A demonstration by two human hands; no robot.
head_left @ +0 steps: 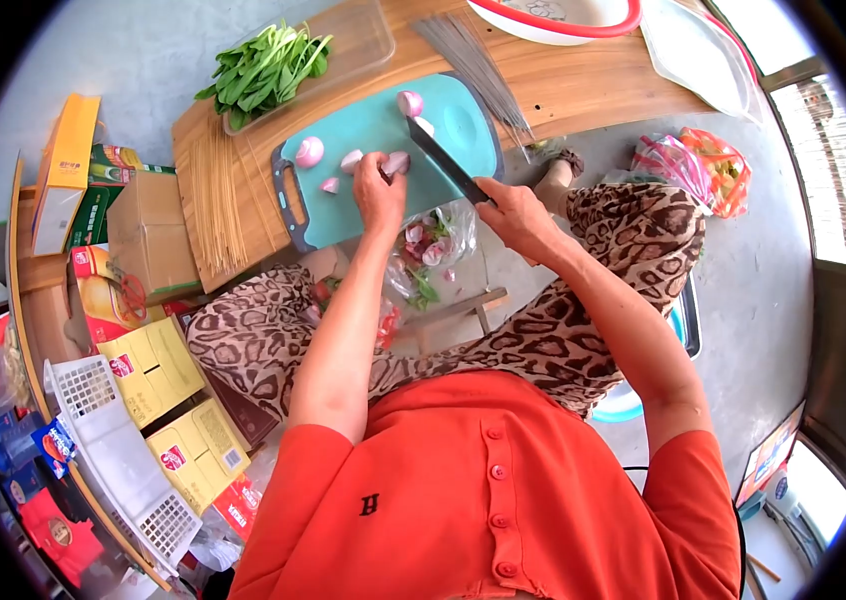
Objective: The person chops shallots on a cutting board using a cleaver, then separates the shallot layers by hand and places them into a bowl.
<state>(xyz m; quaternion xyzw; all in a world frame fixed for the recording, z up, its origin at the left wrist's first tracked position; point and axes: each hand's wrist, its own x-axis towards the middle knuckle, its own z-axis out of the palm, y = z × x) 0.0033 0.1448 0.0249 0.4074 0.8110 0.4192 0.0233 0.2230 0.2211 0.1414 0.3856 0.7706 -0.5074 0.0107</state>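
Observation:
My right hand is closed round the handle of a kitchen knife, whose dark blade reaches over the blue cutting board. On the board, my left hand has its fingers bent round a piece of red onion; the fingertips partly hide it. Another cut onion piece lies just left of those fingers, with a small wedge below it. A rounder onion sits near the board's left edge. At the far side, an onion rests by the knife tip, beside a pale piece.
Leafy greens lie in a clear tray behind the board. Wooden skewers are at left, metal skewers at right. A red-rimmed basin stands farther back. Below hangs a plastic bag with onion scraps. Boxes crowd the left.

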